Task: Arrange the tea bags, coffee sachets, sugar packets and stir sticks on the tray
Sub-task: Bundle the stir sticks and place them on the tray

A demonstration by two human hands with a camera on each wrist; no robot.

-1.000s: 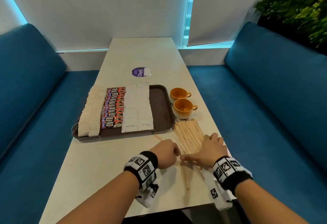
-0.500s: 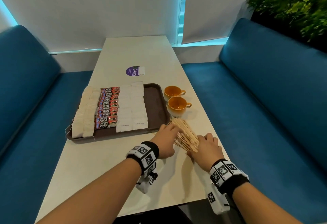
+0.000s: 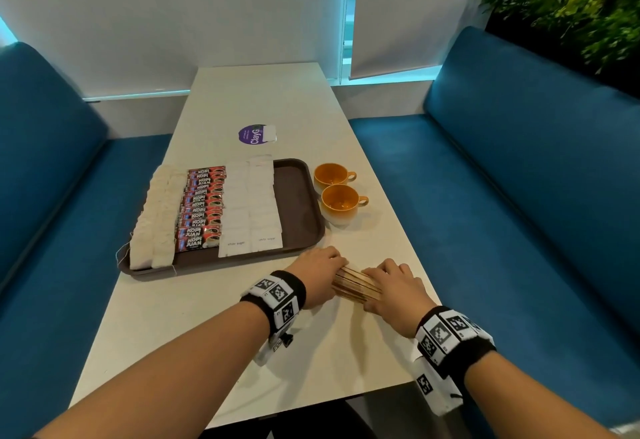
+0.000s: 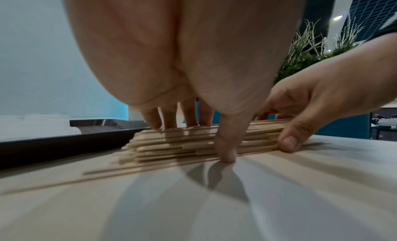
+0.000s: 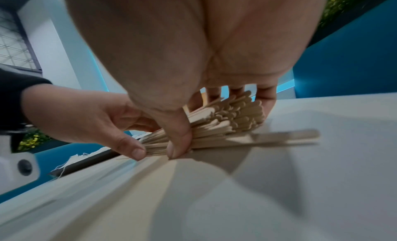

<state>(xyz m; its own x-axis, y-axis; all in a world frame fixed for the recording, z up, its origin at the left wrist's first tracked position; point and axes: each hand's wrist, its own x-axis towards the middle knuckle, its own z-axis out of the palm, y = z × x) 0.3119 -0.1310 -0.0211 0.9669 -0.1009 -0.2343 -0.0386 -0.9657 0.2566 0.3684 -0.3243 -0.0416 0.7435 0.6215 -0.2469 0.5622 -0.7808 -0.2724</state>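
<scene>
**Stir sticks bunched between both hands, just off the tray**

The brown tray (image 3: 298,203) is seen lying on the white table (image 3: 214,317), and three kinds of packets are lined up in it. Along its left side two columns of white tea bags (image 3: 157,220) are laid, their strings trailing over the rim. Next to them a column of red Kopi Juan coffee sachets (image 3: 201,210) is stacked in overlapping fashion, and beside that two columns of white sugar packets (image 3: 251,206) are set. The right strip of the tray is left bare. Two orange cups (image 3: 337,192) are stood just right of the tray, one behind the other.

The wooden stir sticks (image 3: 356,284) are found on the table, near the tray's front right corner but outside it. They are gathered into one thick bundle, and that bundle is gripped at both ends. The left hand (image 3: 317,276) is curled round the left end, with thumb in front and fingers (image 4: 169,119) behind. The right hand (image 3: 394,295) is clamped on the right end in the same way, its thumb pressed to the near side. In the right wrist view one stick (image 5: 279,137) is seen jutting out from the bundle, flat on the tabletop.
</scene>
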